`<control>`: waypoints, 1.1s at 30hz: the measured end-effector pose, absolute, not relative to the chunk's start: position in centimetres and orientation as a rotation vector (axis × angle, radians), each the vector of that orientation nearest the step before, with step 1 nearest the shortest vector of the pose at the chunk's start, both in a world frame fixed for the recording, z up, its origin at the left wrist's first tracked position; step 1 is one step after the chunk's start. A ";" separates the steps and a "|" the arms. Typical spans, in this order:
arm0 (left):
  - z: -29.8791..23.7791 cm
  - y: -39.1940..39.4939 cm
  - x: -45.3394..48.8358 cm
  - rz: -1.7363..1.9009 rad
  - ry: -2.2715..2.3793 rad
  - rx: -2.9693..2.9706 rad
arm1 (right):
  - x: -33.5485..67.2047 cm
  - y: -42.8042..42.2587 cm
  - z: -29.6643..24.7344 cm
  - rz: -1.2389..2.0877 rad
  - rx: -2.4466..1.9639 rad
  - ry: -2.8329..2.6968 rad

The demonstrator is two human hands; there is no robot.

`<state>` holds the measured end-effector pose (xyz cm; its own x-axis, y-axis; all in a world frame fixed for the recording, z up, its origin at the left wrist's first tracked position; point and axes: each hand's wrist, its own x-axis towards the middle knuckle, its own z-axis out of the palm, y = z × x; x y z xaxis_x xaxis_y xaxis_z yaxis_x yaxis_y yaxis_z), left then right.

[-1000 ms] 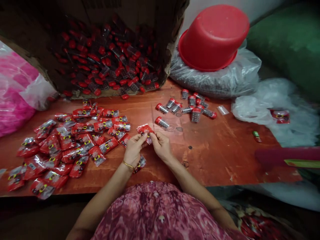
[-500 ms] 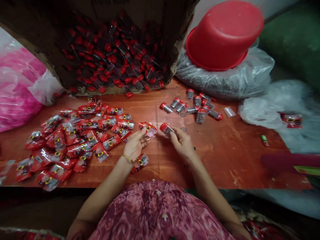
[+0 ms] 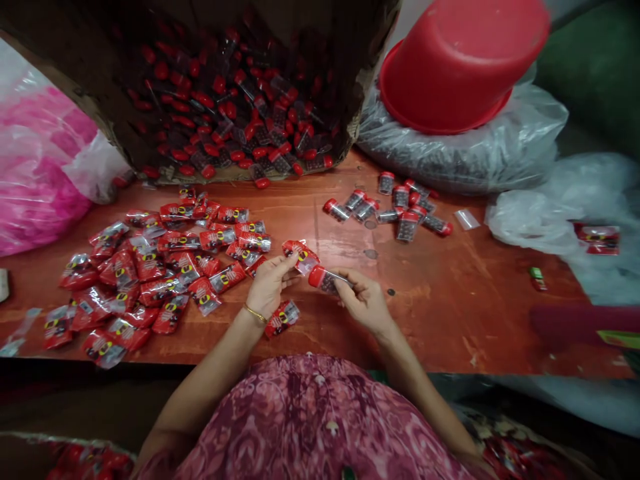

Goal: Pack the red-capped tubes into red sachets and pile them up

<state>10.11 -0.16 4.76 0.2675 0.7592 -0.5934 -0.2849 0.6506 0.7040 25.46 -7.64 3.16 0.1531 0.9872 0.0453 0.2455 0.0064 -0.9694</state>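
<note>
My left hand (image 3: 270,285) pinches a small red printed packet (image 3: 301,255) by its edge, held just above the orange table (image 3: 450,300). My right hand (image 3: 363,300) grips a small clear vial with a red cap (image 3: 323,279), cap end pointing left and close to the packet's mouth. One filled packet (image 3: 281,318) lies under my left wrist. A spread of several filled red packets (image 3: 160,267) covers the table to the left. Several loose red-capped vials (image 3: 395,210) lie at the back right.
A tipped cardboard box (image 3: 225,100) full of red-capped vials opens toward me at the back. A red plastic basin (image 3: 460,60) rests upside down on a clear bag (image 3: 465,150). Pink bags (image 3: 40,173) sit at left, more clear bags (image 3: 560,213) at right.
My right hand left the packet, reached right to pick up a vial from the table, and brought it back beside the packet. My left hand kept hold of the packet.
</note>
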 end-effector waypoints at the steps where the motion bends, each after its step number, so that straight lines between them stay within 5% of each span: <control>1: 4.8 -0.2 10.1 0.752 1.085 0.522 | 25.4 -7.7 3.2 0.946 -1.438 -1.288; 33: 3.4 -1.8 12.6 0.921 0.913 0.540 | 21.7 -6.9 0.5 0.822 -1.402 -0.975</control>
